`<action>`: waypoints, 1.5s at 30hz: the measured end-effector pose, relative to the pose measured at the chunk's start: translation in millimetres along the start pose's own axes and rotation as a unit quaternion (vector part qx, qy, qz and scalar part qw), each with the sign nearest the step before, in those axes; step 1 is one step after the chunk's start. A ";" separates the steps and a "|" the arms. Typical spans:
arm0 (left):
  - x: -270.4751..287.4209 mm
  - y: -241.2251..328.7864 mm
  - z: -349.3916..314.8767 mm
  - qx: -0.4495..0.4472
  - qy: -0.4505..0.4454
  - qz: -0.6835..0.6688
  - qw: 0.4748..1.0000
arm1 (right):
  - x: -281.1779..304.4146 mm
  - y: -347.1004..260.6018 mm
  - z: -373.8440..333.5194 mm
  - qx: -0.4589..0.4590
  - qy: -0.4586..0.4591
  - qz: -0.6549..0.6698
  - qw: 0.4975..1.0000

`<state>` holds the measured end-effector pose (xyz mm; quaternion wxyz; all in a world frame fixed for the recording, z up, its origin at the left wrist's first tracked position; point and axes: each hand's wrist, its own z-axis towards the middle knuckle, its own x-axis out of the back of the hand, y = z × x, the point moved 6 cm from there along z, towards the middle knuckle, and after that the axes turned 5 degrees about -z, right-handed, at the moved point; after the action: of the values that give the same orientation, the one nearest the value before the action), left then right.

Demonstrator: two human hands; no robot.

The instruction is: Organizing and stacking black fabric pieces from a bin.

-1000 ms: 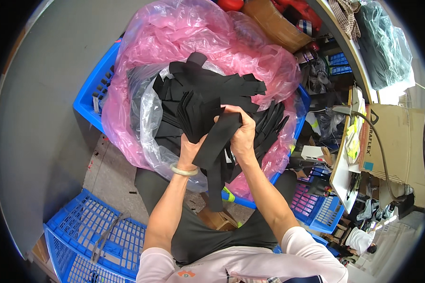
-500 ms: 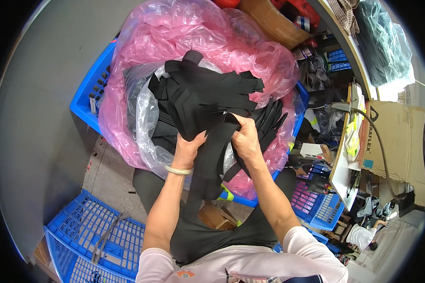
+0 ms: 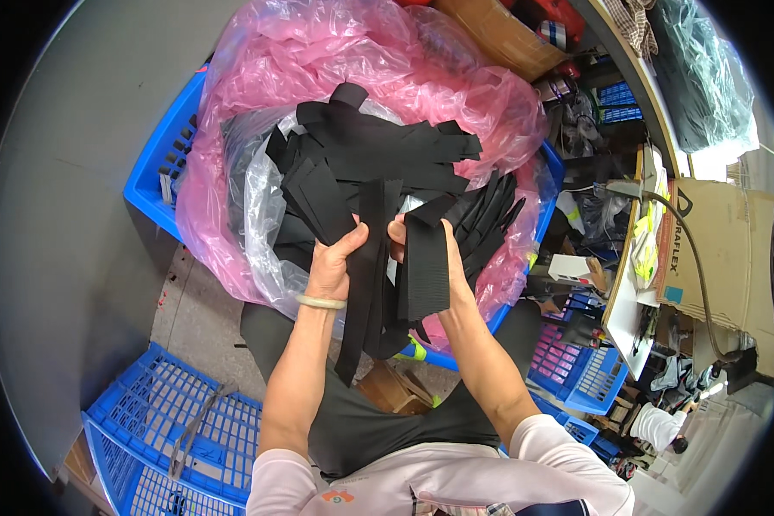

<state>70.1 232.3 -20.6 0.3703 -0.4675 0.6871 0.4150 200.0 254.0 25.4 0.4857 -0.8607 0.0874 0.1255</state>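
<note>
My left hand [image 3: 328, 268], with a pale bangle [image 3: 322, 302] at the wrist, closes round black fabric strips [image 3: 371, 249], its thumb pressed on them. Some of these hang down in front of my lap. To its right, my right hand [image 3: 456, 277] grips a folded black fabric strip [image 3: 426, 271] with a ribbed surface; its fingers are partly hidden behind the cloth. A thick heap of black strips [image 3: 387, 146] lies just beyond both hands, on a clear plastic bag [image 3: 262, 193] within a pink plastic bag [image 3: 310, 52].
A blue crate [image 3: 150, 176] holds the bags in front of me. More blue crates [image 3: 176, 421] stand on the floor at lower left. On the right are a cardboard box [image 3: 722, 249], a worktable edge [image 3: 632, 318] and cluttered shelves. Another person [image 3: 658, 426] is far off at lower right.
My hands have drawn slightly lower and turned. The strips between them have come apart, and a folded ribbed strip now hangs over my right hand.
</note>
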 end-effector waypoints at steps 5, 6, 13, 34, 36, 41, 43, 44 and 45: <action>4.7 3.9 -0.7 -0.071 0.022 0.104 0.992 | -6.5 -9.6 -1.5 0.126 0.056 -0.107 0.985; 5.9 6.6 -1.4 -0.105 0.030 0.178 0.978 | -5.3 -15.2 -4.0 0.187 0.069 -0.163 0.966; 12.6 15.2 11.0 -0.073 0.091 0.068 0.991 | 23.2 -69.7 8.9 0.173 0.087 -0.233 0.953; -105.9 -26.8 -93.2 -0.057 -0.170 0.260 0.949 | 0.2 -91.0 -111.2 0.123 -0.109 -0.067 0.984; -122.1 -37.4 -107.7 -0.046 -0.208 0.326 0.921 | 5.4 -97.5 -125.6 0.164 -0.094 -0.076 0.979; -146.3 -56.9 -137.3 -0.095 -0.159 0.463 0.867 | 29.6 -94.0 -154.2 0.208 -0.068 -0.034 0.975; -127.9 -59.5 -137.2 -0.092 -0.150 0.389 0.904 | 35.7 -97.0 -162.7 0.217 -0.101 -0.028 0.971; -128.6 -55.1 -147.1 -0.237 -0.145 0.495 0.823 | 41.5 -96.6 -166.2 0.173 -0.089 -0.008 0.981; -122.5 -56.2 -148.0 -0.236 -0.152 0.500 0.819 | 46.3 -96.2 -171.4 0.128 -0.078 0.013 0.989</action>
<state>140.9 125.4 133.0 0.0899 -0.0639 0.6424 0.7584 292.8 154.9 174.9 0.5959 -0.7775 0.0754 0.1863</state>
